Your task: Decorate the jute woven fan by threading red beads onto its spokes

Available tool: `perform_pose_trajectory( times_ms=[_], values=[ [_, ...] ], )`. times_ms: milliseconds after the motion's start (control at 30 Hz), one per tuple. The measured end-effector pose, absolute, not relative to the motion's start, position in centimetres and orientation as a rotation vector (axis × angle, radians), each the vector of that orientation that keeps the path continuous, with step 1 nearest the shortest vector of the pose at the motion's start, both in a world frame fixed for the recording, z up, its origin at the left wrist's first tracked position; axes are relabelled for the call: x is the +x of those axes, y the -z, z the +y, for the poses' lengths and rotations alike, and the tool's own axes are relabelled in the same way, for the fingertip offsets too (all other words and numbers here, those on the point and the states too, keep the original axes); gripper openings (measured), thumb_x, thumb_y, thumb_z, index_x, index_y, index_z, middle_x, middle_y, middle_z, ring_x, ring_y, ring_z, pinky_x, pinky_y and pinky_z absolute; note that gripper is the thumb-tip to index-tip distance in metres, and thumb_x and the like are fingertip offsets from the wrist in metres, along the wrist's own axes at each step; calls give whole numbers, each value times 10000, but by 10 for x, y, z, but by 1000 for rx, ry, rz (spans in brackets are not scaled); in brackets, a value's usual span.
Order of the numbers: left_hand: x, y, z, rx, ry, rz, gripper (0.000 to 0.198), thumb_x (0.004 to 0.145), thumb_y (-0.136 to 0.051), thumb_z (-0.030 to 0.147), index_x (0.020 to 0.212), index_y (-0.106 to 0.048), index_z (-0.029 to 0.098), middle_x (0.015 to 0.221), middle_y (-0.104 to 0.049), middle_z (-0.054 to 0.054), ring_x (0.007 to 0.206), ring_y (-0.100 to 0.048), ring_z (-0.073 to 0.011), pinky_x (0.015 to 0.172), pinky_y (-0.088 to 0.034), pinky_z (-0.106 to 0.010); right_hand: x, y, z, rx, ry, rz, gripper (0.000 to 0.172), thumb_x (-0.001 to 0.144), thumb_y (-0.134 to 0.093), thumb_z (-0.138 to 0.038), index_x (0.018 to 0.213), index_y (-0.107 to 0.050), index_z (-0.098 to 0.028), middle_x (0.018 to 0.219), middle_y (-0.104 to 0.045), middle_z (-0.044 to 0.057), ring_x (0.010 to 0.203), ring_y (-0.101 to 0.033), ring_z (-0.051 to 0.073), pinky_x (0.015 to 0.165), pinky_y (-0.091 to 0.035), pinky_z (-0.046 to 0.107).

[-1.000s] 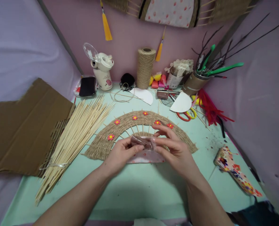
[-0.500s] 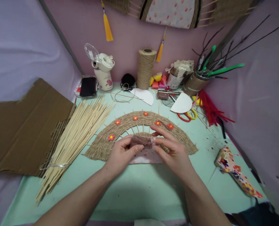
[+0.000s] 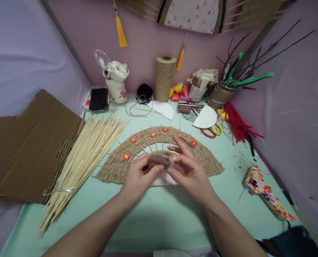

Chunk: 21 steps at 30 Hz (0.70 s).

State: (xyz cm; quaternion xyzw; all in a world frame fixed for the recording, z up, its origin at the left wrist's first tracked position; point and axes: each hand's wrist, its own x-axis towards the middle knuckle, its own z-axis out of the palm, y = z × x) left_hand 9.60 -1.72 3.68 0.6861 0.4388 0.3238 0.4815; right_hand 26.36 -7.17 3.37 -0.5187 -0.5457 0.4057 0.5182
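Between my hands is a brown block of modelling clay (image 3: 157, 160) in a clear plastic wrapper. My left hand (image 3: 140, 173) grips the brown body with thumb and fingers. At the other end, my right hand (image 3: 192, 171) pinches the gathered clear wrapper (image 3: 170, 162), with its upper fingers raised and spread. Beneath both hands lies a woven twine fan (image 3: 113, 166) with thin stick ribs and small red flowers (image 3: 133, 139) that have yellow centres. My hands hide part of its lower middle, where a pale patterned panel (image 3: 161, 180) shows.
To the left lie a tied bundle of thin sticks (image 3: 86, 157) and a cardboard sheet (image 3: 27, 153). A flower-patterned glue gun (image 3: 267, 194) rests at right. Behind the fan are a twine spool (image 3: 165, 78), white paper pieces (image 3: 205, 117), scissors (image 3: 208, 133) and a tool can (image 3: 220, 95).
My right hand has shifted slightly left, pinching closer on the wrapper's end. The clay packet has tilted a little, and the whole view has moved slightly.
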Motion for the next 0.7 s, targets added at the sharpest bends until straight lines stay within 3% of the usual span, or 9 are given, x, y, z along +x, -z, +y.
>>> perform_pose_trajectory(
  times_ms=[100,300,500,700],
  values=[
    [96,-38,-17,1653,-788,1081,121,788,-620,234,781,-726,176,785,-654,-36,761,-570,-163,673,-425,-260,262,-32,-71,-1240,-990,-1298,187,832,-611,-176,972,-690,-271,1562,-297,39,1280,-497,232,1031,-442,407],
    [93,-42,-14,1402,-685,995,125,761,-672,281,782,-730,172,796,-680,-25,784,-595,-166,716,-445,-261,265,-40,-69,-1174,-1260,-1198,23,785,-683,-210,768,-672,-221,1462,-467,71,1324,-463,254,1048,-410,405],
    [90,-36,-12,951,-612,890,293,738,-730,400,873,-734,140,853,-729,-73,786,-637,-191,763,-485,-312,274,-43,-67,-1142,-1453,-1030,183,727,-751,-304,643,-629,-197,1423,-513,83,1296,-488,289,957,-466,413],
    [88,-42,-5,998,-620,991,324,721,-741,436,857,-750,142,803,-741,-71,748,-656,-195,716,-488,-289,285,-39,-62,-1071,-1410,-601,133,685,-771,-290,686,-666,-207,1346,-582,49,1200,-541,240,834,-522,327]
  ],
)
